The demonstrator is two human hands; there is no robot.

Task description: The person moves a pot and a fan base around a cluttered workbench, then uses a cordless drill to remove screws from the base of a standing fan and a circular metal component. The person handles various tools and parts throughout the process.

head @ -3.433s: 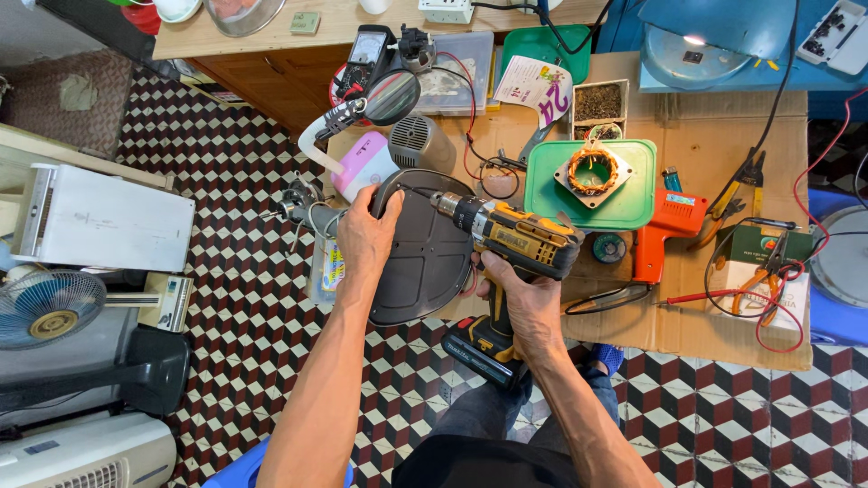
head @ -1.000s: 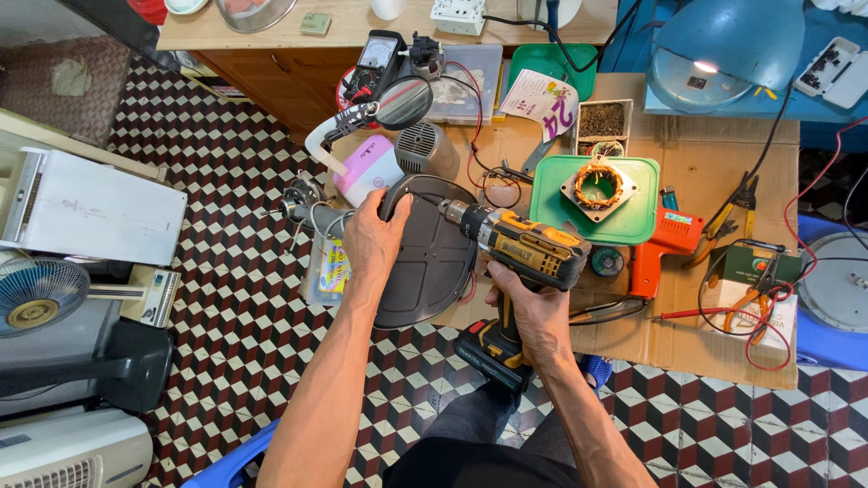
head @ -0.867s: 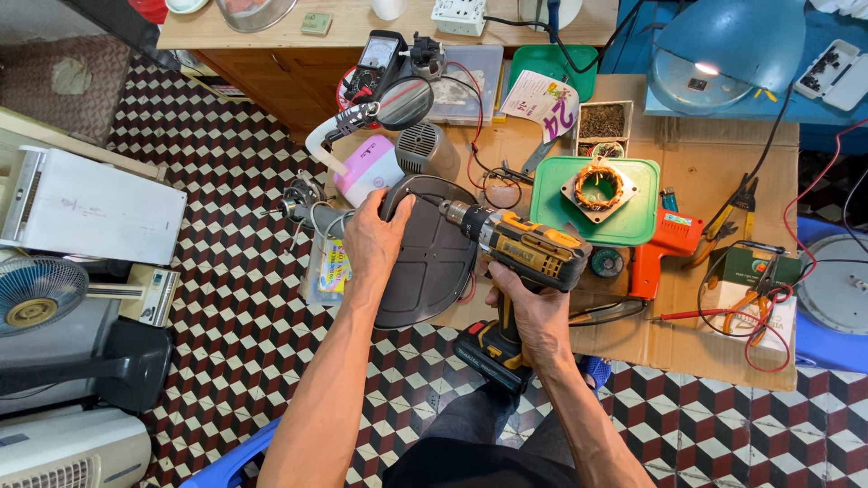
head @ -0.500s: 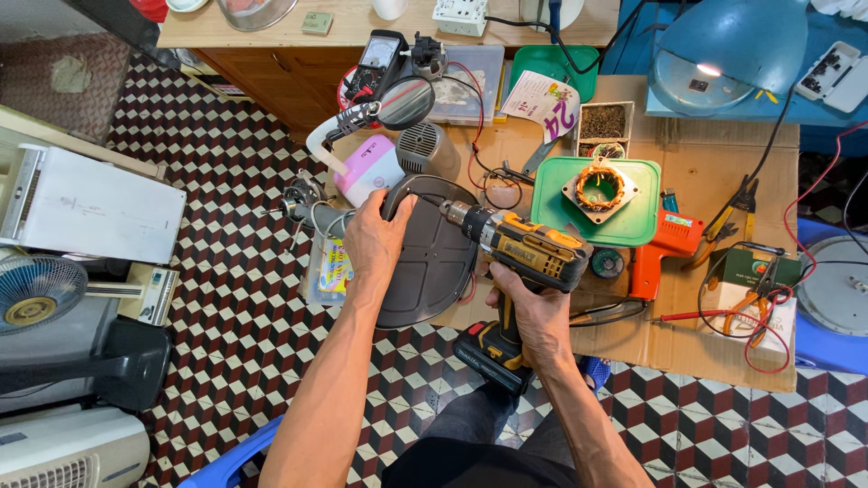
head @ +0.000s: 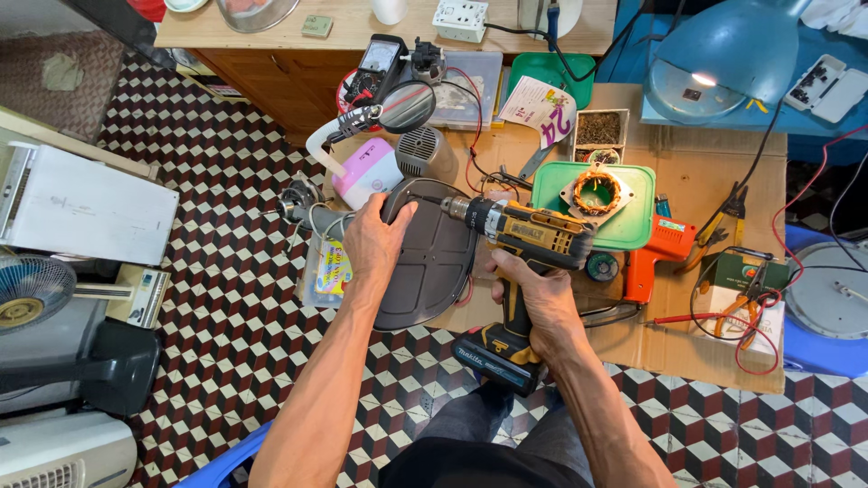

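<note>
Two hands share the job at the table's left edge: the left hand [head: 378, 242] grips the rim of the grey round cover [head: 432, 262], apparently steadying it, while the right hand [head: 535, 303] clasps the yellow drill [head: 523, 237], which lies level, its bit pointing left into the cover's top.
</note>
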